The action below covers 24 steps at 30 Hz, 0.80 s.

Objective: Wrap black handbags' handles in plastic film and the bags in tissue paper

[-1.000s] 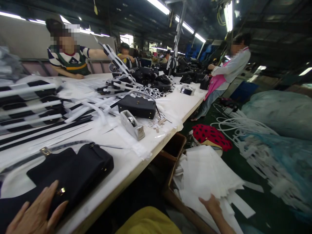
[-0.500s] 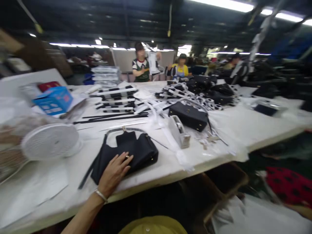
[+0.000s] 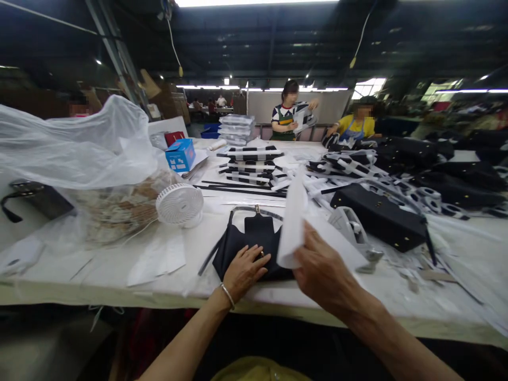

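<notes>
A black handbag (image 3: 234, 248) lies on the table in front of me, its flap and strap toward the far side. Flat on the bag's near face rests my left hand (image 3: 246, 269), fingers stretched out, with a ring and a bracelet showing. My right hand (image 3: 317, 259) is closed on a white paper sheet (image 3: 292, 222), held raised and curled over the bag's right end, which it partly hides. Motion blurs the sheet's edge. Just right of the sheet sits a grey-white tape dispenser (image 3: 349, 225).
A second black handbag (image 3: 377, 214) lies to the right, and wrapped bags (image 3: 250, 164) are stacked behind. At left are a small white fan (image 3: 180, 203), a plastic bag of brown scraps (image 3: 119, 206) and a blue box (image 3: 180, 154). Two co-workers (image 3: 283, 119) are across the table.
My right hand has come into view holding the white paper sheet. The view has turned left, bringing in more of the plastic bag. My left hand stays on the handbag.
</notes>
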{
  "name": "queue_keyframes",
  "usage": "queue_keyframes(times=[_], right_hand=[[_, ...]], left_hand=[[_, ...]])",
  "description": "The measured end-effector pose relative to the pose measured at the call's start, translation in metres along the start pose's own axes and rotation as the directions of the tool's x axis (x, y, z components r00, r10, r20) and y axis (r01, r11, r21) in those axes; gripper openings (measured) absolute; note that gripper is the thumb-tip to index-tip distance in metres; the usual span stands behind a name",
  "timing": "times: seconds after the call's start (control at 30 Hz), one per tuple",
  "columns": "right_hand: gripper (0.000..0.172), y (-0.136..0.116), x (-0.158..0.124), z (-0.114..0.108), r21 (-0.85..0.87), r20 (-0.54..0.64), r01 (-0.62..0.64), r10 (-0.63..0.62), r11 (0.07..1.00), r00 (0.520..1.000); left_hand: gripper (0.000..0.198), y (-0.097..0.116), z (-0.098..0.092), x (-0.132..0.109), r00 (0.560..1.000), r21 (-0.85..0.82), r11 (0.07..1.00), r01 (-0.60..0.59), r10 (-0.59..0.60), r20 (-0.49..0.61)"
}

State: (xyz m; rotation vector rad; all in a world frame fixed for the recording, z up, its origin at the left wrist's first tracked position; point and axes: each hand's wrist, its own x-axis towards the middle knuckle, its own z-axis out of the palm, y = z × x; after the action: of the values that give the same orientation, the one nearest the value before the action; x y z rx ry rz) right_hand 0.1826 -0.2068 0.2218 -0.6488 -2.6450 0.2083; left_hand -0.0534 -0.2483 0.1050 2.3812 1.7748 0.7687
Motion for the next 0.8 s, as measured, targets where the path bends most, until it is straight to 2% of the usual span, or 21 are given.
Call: queue_keyframes(times=[0.07,0.13,0.2,0.3,0.37,0.43,0.47,0.5,0.57,0.67,0.77,0.8], right_hand=[[0.037,-0.012,0.054,0.030,-0.084,0.143,-0.034,0.046,0.996,0.989],[0.043,-0.015,0.075,0.059,-0.060,0.329,-0.032,0.050,0.998,0.943],[0.041,-0.007,0.072,0.078,0.028,0.414,-0.066,0.048,0.997,0.909],[0.026,0.010,0.055,0.083,0.163,0.393,-0.091,0.020,0.982,0.919],[0.027,0.016,0.050,0.078,0.201,0.393,-0.079,-0.007,0.976,0.920],[0.043,0.016,0.052,0.071,0.219,0.422,-0.084,-0.017,0.972,0.906],[0.048,0.015,0.055,0.068,0.231,0.441,-0.100,-0.013,0.968,0.897],[0.049,0.014,0.058,0.065,0.248,0.457,-0.121,-0.006,0.961,0.889],[0.043,0.013,0.066,0.061,0.289,0.479,-0.176,0.017,0.941,0.878],[0.041,0.016,0.072,0.059,0.314,0.500,-0.237,0.052,0.919,0.865],[0.073,0.020,0.071,0.062,0.279,0.522,-0.200,0.027,0.939,0.853],[0.077,0.020,0.070,0.063,0.264,0.524,-0.169,0.006,0.950,0.851]], left_hand=[[0.030,-0.003,0.001,0.000,1.000,-0.088,0.996,0.021,-0.022,-0.015],[0.029,-0.006,0.001,-0.004,0.997,-0.148,0.987,0.057,-0.062,-0.034],[0.024,-0.010,-0.004,-0.012,0.985,-0.220,0.966,0.135,-0.155,-0.073],[0.029,-0.012,-0.022,-0.028,0.927,-0.329,0.902,0.281,-0.344,-0.152],[0.039,-0.015,-0.037,-0.034,0.844,-0.529,0.769,0.359,-0.510,-0.168],[0.050,-0.018,-0.050,-0.033,0.723,-0.808,0.456,0.373,-0.688,-0.054],[0.055,-0.020,-0.055,-0.030,0.680,-0.889,0.286,0.359,-0.733,0.039],[0.060,-0.022,-0.058,-0.027,0.654,-0.924,0.151,0.351,-0.746,0.126],[0.069,-0.026,-0.062,-0.020,0.638,-0.925,0.034,0.379,-0.734,0.234],[0.073,-0.028,-0.068,-0.015,0.632,-0.920,-0.061,0.387,-0.709,0.313],[0.076,-0.027,-0.076,-0.016,0.662,-0.927,-0.131,0.351,-0.666,0.345],[0.077,-0.027,-0.077,-0.016,0.668,-0.929,-0.137,0.343,-0.660,0.344]])
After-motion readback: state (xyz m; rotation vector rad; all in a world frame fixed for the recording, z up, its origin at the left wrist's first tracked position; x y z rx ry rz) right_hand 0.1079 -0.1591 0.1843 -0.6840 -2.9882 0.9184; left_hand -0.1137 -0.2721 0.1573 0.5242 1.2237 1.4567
